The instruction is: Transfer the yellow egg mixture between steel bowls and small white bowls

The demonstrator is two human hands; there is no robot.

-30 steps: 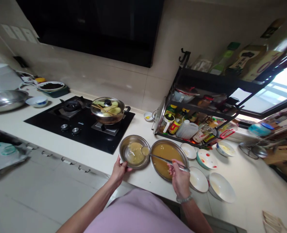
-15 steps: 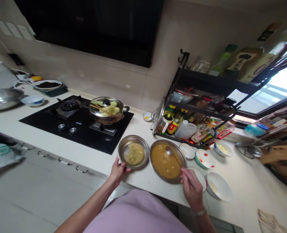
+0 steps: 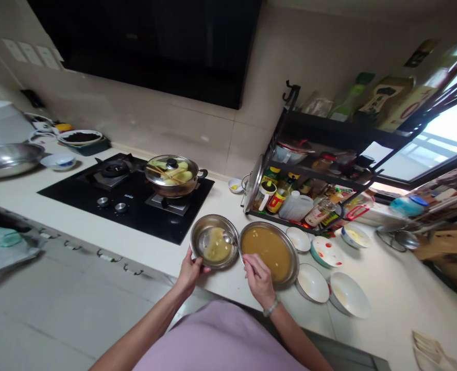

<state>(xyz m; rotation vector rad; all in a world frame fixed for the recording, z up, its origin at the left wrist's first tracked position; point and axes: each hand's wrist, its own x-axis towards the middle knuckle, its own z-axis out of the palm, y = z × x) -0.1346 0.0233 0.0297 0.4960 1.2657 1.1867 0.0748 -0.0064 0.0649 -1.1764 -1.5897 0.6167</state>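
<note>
My left hand grips the near-left rim of a small steel bowl, thumb on the edge, the bowl tilted slightly. Some cloudy yellowish liquid with small pale bits lies in it. In my right hand is a metal spoon, its head inside the small bowl at the right side. That hand hovers over the near-left edge of a larger steel bowl, which holds brown liquid with a few pale bits. The two bowls stand side by side; most of the spoon's handle is hidden by my fingers.
Left of the bowls is a black gas stove carrying a lidded pot. Several small bowls, among them a white bowl, stand to the right. Behind them rises a black rack of bottles and jars.
My right hand has moved left with the spoon, from the larger bowl of brown liquid to the small bowl. My left hand keeps its hold on the small bowl.
</note>
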